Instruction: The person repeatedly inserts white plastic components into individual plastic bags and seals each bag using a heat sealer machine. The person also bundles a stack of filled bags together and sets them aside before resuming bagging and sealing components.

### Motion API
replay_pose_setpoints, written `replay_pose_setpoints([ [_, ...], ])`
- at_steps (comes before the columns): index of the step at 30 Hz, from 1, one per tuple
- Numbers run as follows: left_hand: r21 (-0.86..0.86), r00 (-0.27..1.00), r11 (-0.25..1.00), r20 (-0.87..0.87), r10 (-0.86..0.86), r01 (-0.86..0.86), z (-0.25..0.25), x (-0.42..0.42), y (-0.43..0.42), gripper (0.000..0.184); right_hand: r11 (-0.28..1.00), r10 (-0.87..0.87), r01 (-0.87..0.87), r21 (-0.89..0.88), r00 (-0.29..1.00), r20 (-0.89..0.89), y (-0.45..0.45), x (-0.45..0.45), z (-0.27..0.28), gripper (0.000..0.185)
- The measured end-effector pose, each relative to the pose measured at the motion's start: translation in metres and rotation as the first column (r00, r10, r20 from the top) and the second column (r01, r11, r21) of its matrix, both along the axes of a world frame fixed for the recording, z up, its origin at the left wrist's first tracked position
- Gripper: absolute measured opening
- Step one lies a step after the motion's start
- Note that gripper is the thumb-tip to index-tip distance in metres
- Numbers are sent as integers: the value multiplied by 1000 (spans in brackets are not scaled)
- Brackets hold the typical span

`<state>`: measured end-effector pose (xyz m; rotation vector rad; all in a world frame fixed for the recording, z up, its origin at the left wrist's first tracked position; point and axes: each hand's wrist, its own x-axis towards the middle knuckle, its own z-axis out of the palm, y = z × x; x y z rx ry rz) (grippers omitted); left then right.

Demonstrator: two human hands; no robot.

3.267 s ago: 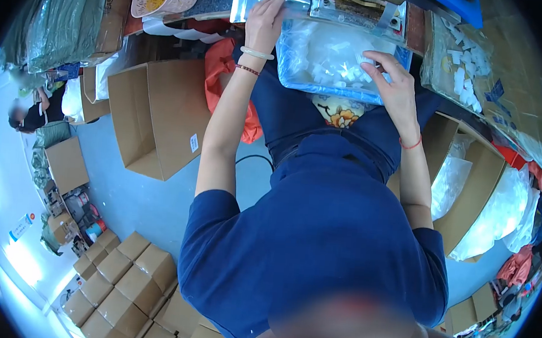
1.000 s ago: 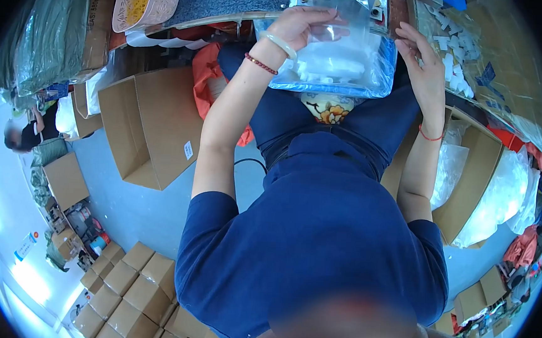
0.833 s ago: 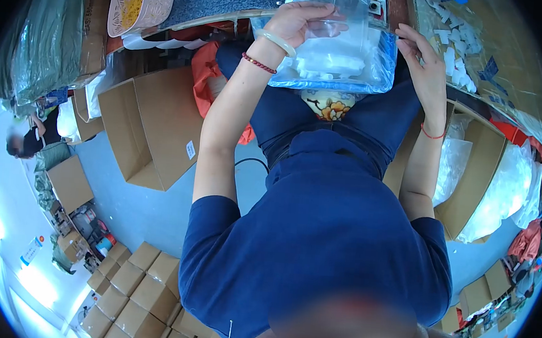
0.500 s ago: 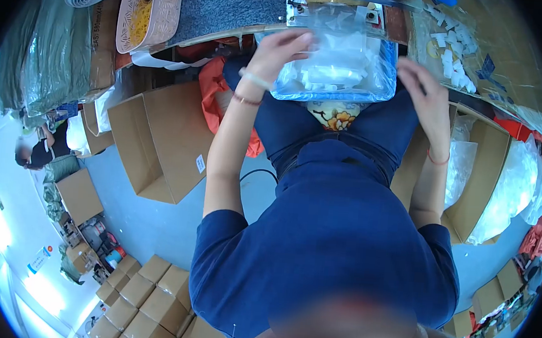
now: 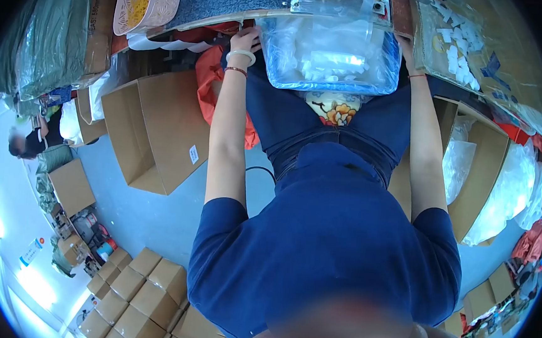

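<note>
A blue-lined tray (image 5: 277, 75) rests on the lap against the table edge, with small white pieces inside. A clear plastic bag (image 5: 340, 32) hangs from the machine (image 5: 383, 6) over the tray. My left hand (image 5: 246, 40) is at the tray's left side, just under the table edge; its fingers are partly hidden, and what they touch is unclear. My right hand (image 5: 406, 53) is at the tray's right side, its fingers mostly hidden beside the tray and table edge.
A basket with yellow bands (image 5: 160, 4) stands on the table at the left. White pieces (image 5: 459, 44) lie on the right-hand surface. Open cardboard boxes (image 5: 170, 130) flank the legs. Stacked boxes (image 5: 149, 298) stand behind, and another person (image 5: 31, 143) is at the far left.
My left hand has left the clear bag and gone down to the tray's left side. My right hand has moved in to the tray's right side. The bag now hangs from the machine.
</note>
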<state>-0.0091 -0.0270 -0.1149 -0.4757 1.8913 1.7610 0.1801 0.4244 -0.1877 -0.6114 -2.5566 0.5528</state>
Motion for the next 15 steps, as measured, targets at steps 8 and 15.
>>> replay_pose_setpoints([
  [8, 46, 915, 998, -404, -10, 32, -14, -7, 22, 30, 829, 35, -201, -522, 950, -310, -23, 13, 6, 44],
  [15, -6, 916, 986, -370, -154, 164, 57, 62, -28, 22, 607, -159, 145, -781, 985, 59, -81, 77, 101, 35],
])
